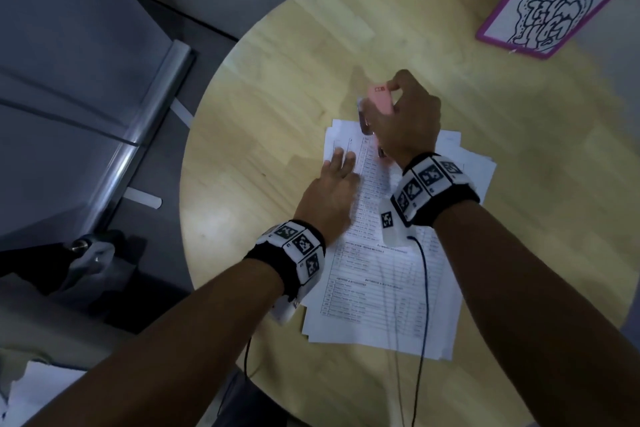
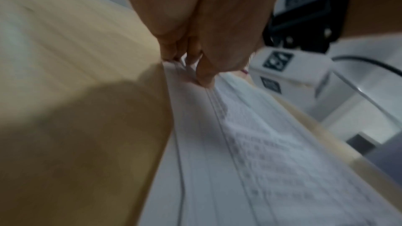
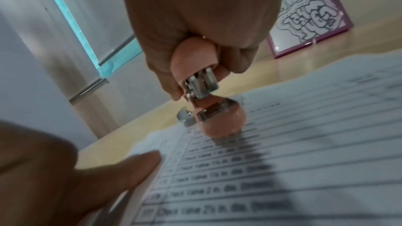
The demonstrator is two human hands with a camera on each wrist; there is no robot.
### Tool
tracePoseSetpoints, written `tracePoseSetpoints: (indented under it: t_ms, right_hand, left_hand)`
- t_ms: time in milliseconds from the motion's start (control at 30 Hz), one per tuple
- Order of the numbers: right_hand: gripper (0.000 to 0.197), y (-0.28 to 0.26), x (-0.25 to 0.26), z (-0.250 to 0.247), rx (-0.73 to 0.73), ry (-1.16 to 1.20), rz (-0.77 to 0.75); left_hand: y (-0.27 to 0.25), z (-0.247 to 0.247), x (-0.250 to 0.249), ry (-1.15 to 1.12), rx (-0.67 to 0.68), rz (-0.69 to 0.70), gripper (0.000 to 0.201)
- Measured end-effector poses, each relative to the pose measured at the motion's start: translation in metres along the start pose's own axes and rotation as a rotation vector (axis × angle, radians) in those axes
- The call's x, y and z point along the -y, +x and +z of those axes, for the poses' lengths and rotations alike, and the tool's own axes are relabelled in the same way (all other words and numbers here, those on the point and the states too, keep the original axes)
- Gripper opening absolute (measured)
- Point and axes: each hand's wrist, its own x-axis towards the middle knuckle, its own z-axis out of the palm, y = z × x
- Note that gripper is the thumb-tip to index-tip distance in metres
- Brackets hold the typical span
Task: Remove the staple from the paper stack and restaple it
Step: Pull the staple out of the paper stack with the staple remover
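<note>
Now the right hand grasps the stapler, the left hand lies flat on the papers; fanned sheets beneath could staple askew
</note>
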Motion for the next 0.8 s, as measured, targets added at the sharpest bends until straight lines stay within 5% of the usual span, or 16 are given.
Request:
tracePoseSetpoints:
  t_ms: [67,200,267,433,667,800]
  right_hand:
    - [0.032,-0.006,-0.009,-0.010,0.016,0.022,0.012]
    - [0.033,-0.025,-0.017,-0.024,0.001,0.088,0.048]
    - [0.033,-0.034,-0.015,-0.028,-0.005,0.111,0.042]
    - [0.033,-0.052,-0.008,-0.031,-0.025,0.140,0.036]
    - [0.035,-0.062,-0.006,-0.031,-0.033,0.149,0.109]
    - [0.033,-0.071,-0.008,-0.032,-0.033,0.106,0.090]
  left_hand:
    - [0.004,-0.011,0.003,-0.038,-0.001,-0.041,0.033]
    - [0.022,-0.027,0.013,-0.435,-0.352,-0.259,0.019]
    - [0.030,-0.032,0.013,-0.535,-0.422,-0.367,0.018]
    - [0.040,-0.036,-0.003,-0.678,-0.444,-0.337,0.001]
    - [0.031,-0.017,-0.012,-0.794,-0.438,-0.300,0.004]
    - [0.029,-0.006,-0.014,-0.676,-0.407,-0.258,0.014]
